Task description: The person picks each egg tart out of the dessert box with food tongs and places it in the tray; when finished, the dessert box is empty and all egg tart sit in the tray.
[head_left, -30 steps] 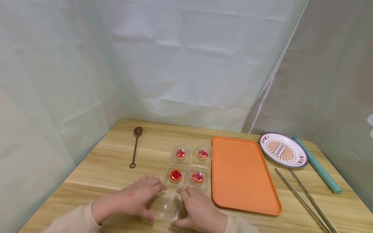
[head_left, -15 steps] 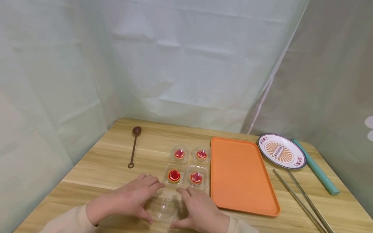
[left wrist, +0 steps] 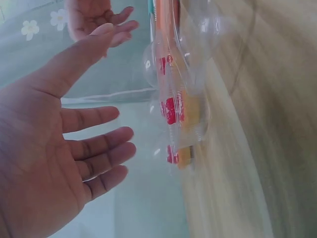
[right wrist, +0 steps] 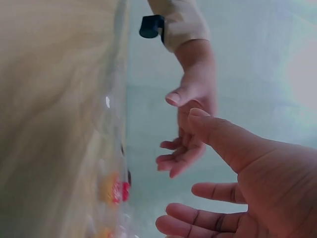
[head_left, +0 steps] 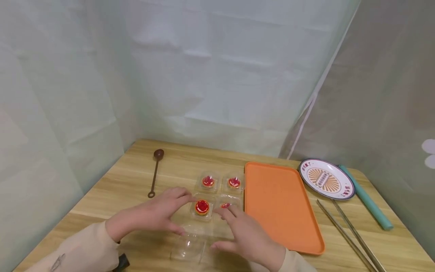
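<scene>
A clear, domed plastic box (head_left: 188,247) sits at the table's near side, with wood grain showing through it. My left hand (head_left: 154,213) hovers to its upper left, fingers spread and holding nothing. To its right, my right hand (head_left: 249,234) is raised with relaxed fingers, apart from the box. Beyond them, several small red-topped tarts sit in clear plastic boxes in two rows; the near-left tart (head_left: 202,207) shows fully, while my right fingertips partly cover the near-right tart (head_left: 225,205). In the left wrist view, tarts (left wrist: 181,109) appear side-on beyond my bare palm.
An orange tray (head_left: 282,207) lies just right of the boxes. Farther right are a patterned plate (head_left: 327,178), long metal chopsticks (head_left: 357,238) and a teal roll (head_left: 368,200). A brown spoon (head_left: 155,172) lies back left. Cloth walls (head_left: 217,75) stand behind the table.
Both hands have come up off the near clear box and moved apart, the right one shifting right and forward over the near-right tart. The box stays on the table.
</scene>
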Demonstrator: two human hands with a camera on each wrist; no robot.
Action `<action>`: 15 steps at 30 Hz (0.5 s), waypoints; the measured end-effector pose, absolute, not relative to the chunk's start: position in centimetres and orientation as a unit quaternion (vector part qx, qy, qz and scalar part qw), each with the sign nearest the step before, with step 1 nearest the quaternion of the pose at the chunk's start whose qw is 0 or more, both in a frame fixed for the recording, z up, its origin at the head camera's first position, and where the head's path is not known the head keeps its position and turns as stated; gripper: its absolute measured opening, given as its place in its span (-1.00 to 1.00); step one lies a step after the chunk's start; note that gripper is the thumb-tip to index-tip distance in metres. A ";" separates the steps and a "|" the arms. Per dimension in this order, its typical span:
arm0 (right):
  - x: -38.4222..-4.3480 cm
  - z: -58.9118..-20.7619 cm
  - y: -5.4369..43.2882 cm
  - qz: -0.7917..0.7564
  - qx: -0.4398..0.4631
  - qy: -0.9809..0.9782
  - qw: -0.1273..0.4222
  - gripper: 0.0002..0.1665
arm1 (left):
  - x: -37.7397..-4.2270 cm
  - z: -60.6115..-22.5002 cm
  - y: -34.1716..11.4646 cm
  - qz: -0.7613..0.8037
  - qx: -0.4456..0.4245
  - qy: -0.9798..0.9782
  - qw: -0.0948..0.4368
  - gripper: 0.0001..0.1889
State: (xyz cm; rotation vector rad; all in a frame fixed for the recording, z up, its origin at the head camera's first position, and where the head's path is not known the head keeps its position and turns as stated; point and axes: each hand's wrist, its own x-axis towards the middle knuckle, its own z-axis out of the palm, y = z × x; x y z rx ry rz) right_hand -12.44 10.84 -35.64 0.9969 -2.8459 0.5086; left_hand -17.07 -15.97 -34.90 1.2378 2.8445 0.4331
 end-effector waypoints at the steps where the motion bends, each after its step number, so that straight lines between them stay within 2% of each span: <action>1: -12.5 -35.5 11.0 0.170 0.328 -0.928 0.046 -0.14 | -17.3 -34.9 -15.8 0.140 0.400 0.906 0.003 -0.16; 8: -13.8 -35.0 12.2 0.173 0.331 -0.923 0.090 -0.28 | -18.9 -34.9 -14.3 0.160 0.420 0.893 -0.004 -0.19; 12: -14.9 -35.0 12.5 0.180 0.320 -0.925 0.096 -0.38 | -20.0 -35.5 -13.5 0.175 0.414 0.893 0.007 -0.17; 15: -15.7 -35.1 12.7 0.180 0.307 -0.929 0.098 -0.37 | -20.7 -36.2 -12.8 0.188 0.401 0.896 0.023 -0.17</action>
